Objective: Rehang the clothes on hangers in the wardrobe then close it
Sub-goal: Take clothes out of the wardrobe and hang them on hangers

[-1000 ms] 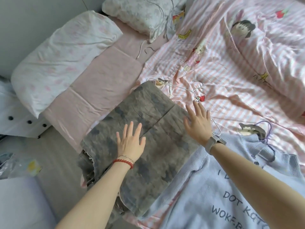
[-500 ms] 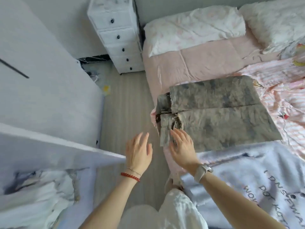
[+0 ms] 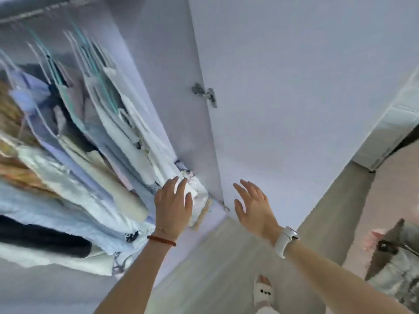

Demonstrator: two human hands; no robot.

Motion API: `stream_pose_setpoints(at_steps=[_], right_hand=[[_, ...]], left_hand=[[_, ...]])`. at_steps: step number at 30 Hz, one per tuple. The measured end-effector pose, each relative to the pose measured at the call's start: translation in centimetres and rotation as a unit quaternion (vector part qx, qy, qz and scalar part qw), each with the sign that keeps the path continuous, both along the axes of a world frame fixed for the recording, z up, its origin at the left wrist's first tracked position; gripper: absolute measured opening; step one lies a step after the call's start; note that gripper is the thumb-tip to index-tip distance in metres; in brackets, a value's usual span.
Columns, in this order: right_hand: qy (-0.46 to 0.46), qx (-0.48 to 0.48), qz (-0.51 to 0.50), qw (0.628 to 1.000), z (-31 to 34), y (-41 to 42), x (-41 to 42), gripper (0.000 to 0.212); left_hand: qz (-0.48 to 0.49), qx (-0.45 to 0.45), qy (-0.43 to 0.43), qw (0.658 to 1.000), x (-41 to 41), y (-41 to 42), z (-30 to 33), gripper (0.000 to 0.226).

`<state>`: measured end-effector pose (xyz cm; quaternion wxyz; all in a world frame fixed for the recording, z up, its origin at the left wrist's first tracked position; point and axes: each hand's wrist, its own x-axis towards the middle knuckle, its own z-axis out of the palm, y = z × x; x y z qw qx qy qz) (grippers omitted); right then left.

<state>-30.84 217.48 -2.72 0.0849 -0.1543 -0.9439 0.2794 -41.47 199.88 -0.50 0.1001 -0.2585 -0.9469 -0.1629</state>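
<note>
Many blurred hanging clothes

Both forearms bare, no sleeves in view. Left hand: thin bracelet of small dark red beads at the wrist, with a finer pale chain just above it toward the hand. Right hand: white smartwatch on a smooth white band, rounded case on the outer side of the wrist. One foot at bottom edge in a white slipper with two small dark dots.
</note>
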Motion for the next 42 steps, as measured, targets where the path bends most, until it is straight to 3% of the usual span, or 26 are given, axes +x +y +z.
stream_pose_setpoints(at_steps=[5,12,15,19,23,29,33,37,42], right_hand=[[0.108,-0.072,0.098,0.987,5.3,-3.5,-9.9,0.042],[0.207,-0.157,0.153,0.954,12.7,-6.1,-25.4,0.034],[0.218,-0.184,0.158,0.945,14.9,-6.6,-31.4,0.033],[0.174,-0.178,0.165,0.954,15.6,-7.8,-37.0,0.035],[0.129,-0.123,0.191,0.965,15.1,-8.5,-39.7,0.048],[0.211,-0.018,0.165,0.963,16.3,-7.0,-41.9,0.049],[0.143,0.107,0.152,0.972,18.8,-7.5,-44.3,0.039],[0.081,0.046,0.172,0.981,20.4,-8.1,-45.4,0.023],[0.166,-0.014,0.105,0.980,20.7,-6.7,-45.1,0.021]], left_hand=[[0.045,0.031,0.079,0.995,-6.2,-4.8,5.7,0.034],[0.107,0.044,0.188,0.975,-16.4,-5.9,13.4,0.034],[0.150,0.014,0.161,0.975,-20.9,-4.7,14.8,0.040],[0.174,-0.045,0.200,0.963,-24.1,-3.5,14.5,0.043],[0.197,-0.105,0.222,0.949,-25.0,-4.9,13.2,0.045],[0.223,-0.130,0.228,0.939,-25.5,-6.1,12.9,0.046],[0.224,-0.125,0.228,0.939,-25.5,-6.2,12.8,0.046],[0.219,-0.114,0.233,0.941,-25.6,-6.4,12.6,0.046],[0.216,-0.096,0.233,0.943,-25.7,-6.3,12.4,0.045]])
